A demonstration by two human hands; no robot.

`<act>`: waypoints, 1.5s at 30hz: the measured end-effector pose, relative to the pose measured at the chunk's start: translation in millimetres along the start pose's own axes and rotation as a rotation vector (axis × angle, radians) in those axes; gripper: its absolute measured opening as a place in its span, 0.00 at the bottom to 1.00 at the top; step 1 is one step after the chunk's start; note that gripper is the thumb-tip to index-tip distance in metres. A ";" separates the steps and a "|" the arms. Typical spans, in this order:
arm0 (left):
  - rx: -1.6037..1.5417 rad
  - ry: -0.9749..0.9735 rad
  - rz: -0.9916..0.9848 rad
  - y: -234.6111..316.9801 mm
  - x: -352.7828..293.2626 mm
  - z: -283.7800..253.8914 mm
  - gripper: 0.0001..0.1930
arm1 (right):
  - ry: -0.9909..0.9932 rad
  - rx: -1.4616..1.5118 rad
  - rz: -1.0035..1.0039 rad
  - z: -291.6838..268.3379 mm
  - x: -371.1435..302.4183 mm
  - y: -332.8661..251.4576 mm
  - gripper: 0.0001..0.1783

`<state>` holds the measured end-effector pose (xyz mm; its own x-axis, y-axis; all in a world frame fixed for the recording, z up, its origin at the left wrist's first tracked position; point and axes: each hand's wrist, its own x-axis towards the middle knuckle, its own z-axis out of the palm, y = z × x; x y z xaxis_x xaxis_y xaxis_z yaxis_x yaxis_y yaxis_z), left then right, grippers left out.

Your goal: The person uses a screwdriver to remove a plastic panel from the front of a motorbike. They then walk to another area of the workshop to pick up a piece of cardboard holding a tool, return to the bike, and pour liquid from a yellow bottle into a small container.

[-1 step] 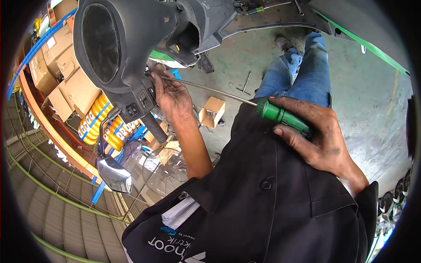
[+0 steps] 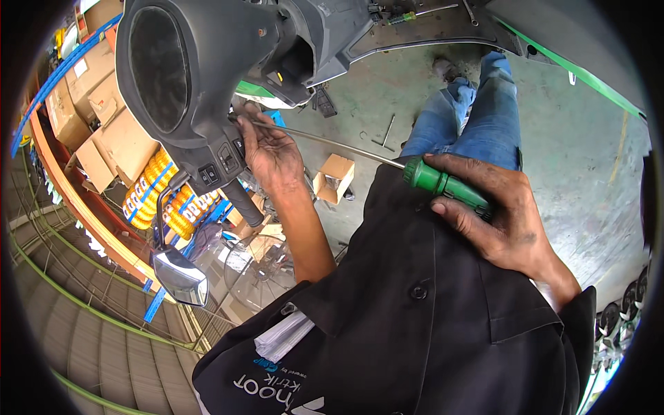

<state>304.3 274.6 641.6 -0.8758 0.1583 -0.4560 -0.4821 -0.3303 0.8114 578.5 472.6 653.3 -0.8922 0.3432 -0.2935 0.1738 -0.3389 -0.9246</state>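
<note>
My right hand [image 2: 508, 207] is closed round the green handle of a long screwdriver [image 2: 429, 176], in front of my dark shirt. The thin metal shaft runs left to the dark scooter handlebar cover [image 2: 221, 83]. Near the shaft's far end, my left hand [image 2: 275, 155] has its thumb and fingers curled about the metal, palm up, close under the cover. Fingers and cover hide the tip, so what it touches cannot be seen. The cover carries an oval display [image 2: 160, 69], switches [image 2: 207, 174] and a black grip [image 2: 243, 205] below them.
A mirror [image 2: 181, 277] juts out at lower left. Another screwdriver [image 2: 413, 14] and a wrench [image 2: 472, 11] lie on the scooter's footboard. A T-shaped tool [image 2: 387, 133] and an open carton [image 2: 335, 178] are on the floor. Shelved boxes [image 2: 124, 142] stand left, beside a fan [image 2: 261, 273].
</note>
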 end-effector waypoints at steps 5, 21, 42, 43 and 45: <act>-0.048 0.032 0.004 0.3 1.4 1.4 0.11 | 0.001 0.073 0.106 2.1 0.8 -4.4 0.24; -0.584 0.070 -0.132 1.0 8.3 11.4 0.09 | -0.187 -0.820 -0.190 -3.4 0.6 -21.8 0.35; -0.965 -0.081 -0.190 -20.1 14.4 9.0 0.09 | -0.036 -0.066 0.076 0.7 -10.4 -24.5 0.29; -0.980 -0.097 -0.192 -20.0 10.6 13.0 0.08 | -0.017 0.263 0.382 -1.7 -12.1 -23.5 0.30; -1.028 -0.186 -0.231 -16.2 12.8 16.1 0.08 | 0.023 0.270 0.652 -3.0 -10.9 -29.1 0.30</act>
<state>300.5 297.0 628.4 -0.7970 0.4284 -0.4258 -0.4630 -0.8860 -0.0248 584.4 481.3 682.7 -0.6319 0.0140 -0.7750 0.5576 -0.6863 -0.4670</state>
